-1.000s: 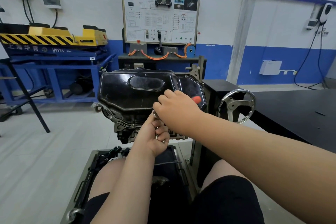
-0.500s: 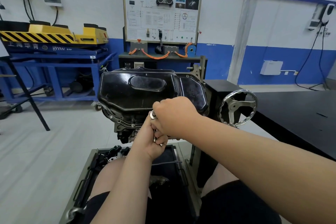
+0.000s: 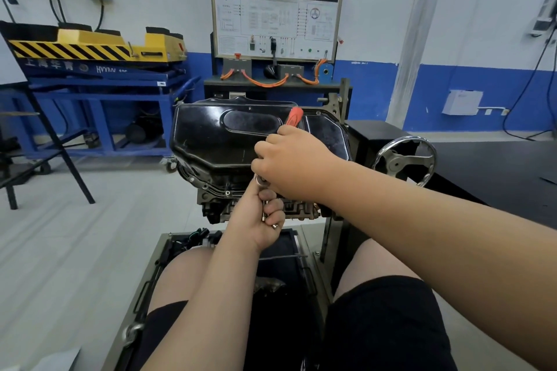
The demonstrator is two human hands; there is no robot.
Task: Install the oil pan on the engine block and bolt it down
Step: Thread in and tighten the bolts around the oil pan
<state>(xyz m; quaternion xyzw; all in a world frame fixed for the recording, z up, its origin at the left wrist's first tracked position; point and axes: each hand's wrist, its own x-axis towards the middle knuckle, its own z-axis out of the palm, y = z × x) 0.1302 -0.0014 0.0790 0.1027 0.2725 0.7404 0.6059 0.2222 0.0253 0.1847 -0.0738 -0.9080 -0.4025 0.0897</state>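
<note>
Now, far left: a blue cart [image 3: 99, 90] is carrying a yellow striped lift, well apart from the work.

Centre: the oil pan [image 3: 217, 141] is sitting on the engine block [image 3: 217, 205]. Its flange is lying against the block along the near edge, and bolt heads are showing further left along that edge.

The left hand [image 3: 262, 217] is reaching up from below, fingers curled round a slim metal shaft [image 3: 265, 210] just under the pan's near rim (small silver pieces are showing at the palm; bolts or a socket, cannot tell).

Just above it the right hand [image 3: 292, 159] is closing in a fist round the ratchet. The ratchet's orange handle [image 3: 294, 116] is sticking out past the knuckles toward the far side.

A second ago that orange tip was showing to the right of the fist, then was hidden, so the handle is swinging through a stroke.

Judgement: the pan is already placed and a bolt on the near edge is being run down. The bolts still to do cannot be counted from here.

Right: the stand's handwheel [image 3: 404, 159] and a black table [image 3: 497, 166] are standing apart from both hands.
</note>
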